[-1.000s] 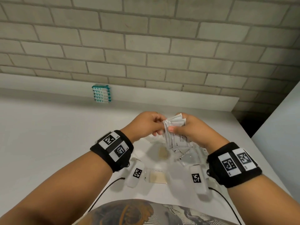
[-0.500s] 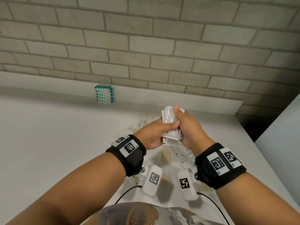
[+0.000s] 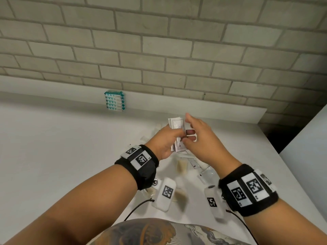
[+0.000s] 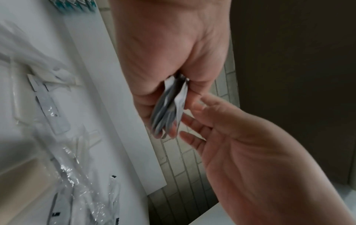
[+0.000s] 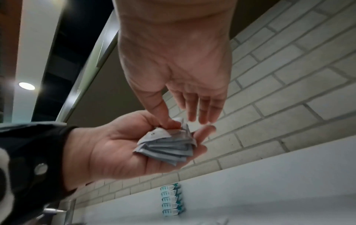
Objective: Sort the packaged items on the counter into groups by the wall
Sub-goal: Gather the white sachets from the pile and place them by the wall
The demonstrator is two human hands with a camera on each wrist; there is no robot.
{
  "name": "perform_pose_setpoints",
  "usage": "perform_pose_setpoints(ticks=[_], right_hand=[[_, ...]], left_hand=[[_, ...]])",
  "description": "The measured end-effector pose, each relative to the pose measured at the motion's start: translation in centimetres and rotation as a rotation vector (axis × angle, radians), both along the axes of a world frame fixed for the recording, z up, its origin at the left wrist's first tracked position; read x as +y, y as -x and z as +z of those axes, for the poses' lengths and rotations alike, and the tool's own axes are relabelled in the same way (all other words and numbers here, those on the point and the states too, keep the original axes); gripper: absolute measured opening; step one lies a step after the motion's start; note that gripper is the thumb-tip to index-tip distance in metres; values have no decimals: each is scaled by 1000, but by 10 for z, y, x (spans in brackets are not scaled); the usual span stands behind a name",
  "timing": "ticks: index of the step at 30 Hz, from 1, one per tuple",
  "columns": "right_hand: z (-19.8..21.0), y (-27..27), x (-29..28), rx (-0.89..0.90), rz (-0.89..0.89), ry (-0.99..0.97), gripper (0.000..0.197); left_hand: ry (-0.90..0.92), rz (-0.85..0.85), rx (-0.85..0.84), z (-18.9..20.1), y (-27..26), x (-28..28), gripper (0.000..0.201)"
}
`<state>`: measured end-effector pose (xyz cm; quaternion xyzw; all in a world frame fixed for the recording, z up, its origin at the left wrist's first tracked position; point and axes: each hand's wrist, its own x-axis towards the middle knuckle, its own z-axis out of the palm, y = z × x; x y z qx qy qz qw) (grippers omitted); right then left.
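Note:
My left hand (image 3: pixel 167 144) grips a stack of small white sachets (image 3: pixel 177 125) above the counter, a little short of the wall. In the right wrist view the sachets (image 5: pixel 167 146) fan out across the left palm. My right hand (image 3: pixel 196 133) hovers beside them with its fingers straight, and its thumb tip (image 5: pixel 167 121) touches the top of the stack. From the left wrist, the sachets (image 4: pixel 169 109) show edge-on between the left fingers. A pile of teal and white boxes (image 3: pixel 115 101) stands against the ledge by the wall.
Loose clear-wrapped packets (image 3: pixel 205 172) and beige ones (image 3: pixel 182 167) lie on the white counter (image 3: pixel 62 147) under my hands. A white panel (image 3: pixel 309 147) rises at the right past the counter's edge. A low white ledge (image 3: pixel 221 110) runs below the brick wall.
Both hands have moved forward toward the wall with the sachets. The right hand has let go of the stack and straightened its fingers; the left hand now holds it alone.

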<state>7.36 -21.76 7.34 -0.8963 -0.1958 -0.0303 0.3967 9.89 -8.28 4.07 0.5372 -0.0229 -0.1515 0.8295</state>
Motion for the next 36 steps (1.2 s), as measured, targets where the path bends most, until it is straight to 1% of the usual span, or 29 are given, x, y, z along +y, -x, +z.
perform_pose_setpoints(ticks=[2,4,5,6,7,9,10,14,19,21,23,27,30,36], right_hand=[[5,3,-3,14,93,75,103],[10,5,-2,59,201,228,133],[11,5,-1,49,231,318,142],[11,4,0,22,241,370,146],[11,2,1,-15,234,375,146],[11,-2,0,-74,195,324,142],[11,-4,0,-82,181,301,141],[11,-3,1,-47,222,313,149],[9,-5,4,-117,209,327,142],[10,-4,5,-84,226,326,146],[12,-3,6,-48,249,328,148],[10,-2,11,-100,228,336,134],[6,0,13,-122,217,359,130],[0,0,22,-166,237,446,126]], left_hand=[[17,27,57,1,0,2,40],[30,-23,76,5,2,2,33],[28,-63,74,7,3,3,27],[29,-98,78,8,5,3,23],[35,-119,89,10,6,2,21],[51,-110,89,11,8,2,15],[57,-98,85,11,7,2,15],[51,-85,76,12,9,3,12],[70,-87,131,12,10,4,12],[69,-96,127,13,12,6,11],[51,-111,121,13,12,9,14],[43,-121,138,11,15,12,10],[-12,-113,144,12,15,14,10],[-214,-132,159,14,12,25,17]])
